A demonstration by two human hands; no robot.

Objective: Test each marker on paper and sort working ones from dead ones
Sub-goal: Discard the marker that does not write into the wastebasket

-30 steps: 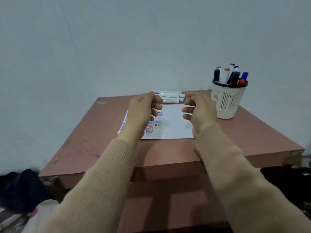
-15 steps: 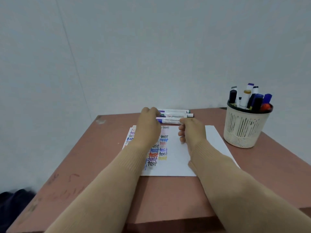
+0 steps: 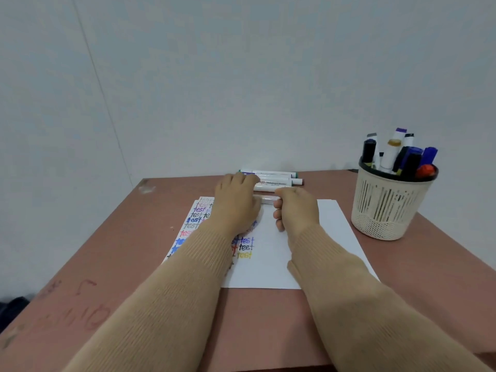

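With left hand and right hand, grips a slim white plastic marker by its two ends, fingers curled round it, held crosswise just over the far edge of a white paper sheet. Could be uncapping or recapping; cannot tell, with both ends buried in the fists.

Judging by the layout, well into the job but not finished. Under and left of the left hand, columns of the word "test" in purple, blue, red, black and yellow, so many markers tried already. Just beyond both hands, a row of white-barrelled markers lying side by side and touching, probably one sorted group. Well right of the right hand, a white slotted plastic basket crammed with upright capped markers in black, blue, purple and red; unclear whether untested or already sorted.

Below both wrists, a reddish-brown desk with faint scribbles near the left sleeve. Far left of that sleeve, off the desk edge, a dark cloth bundle. Little in the way: only the lying row close beyond the knuckles, easy to nudge, and the left sleeve covering part of the columns. Blank paper free beneath the right hand.
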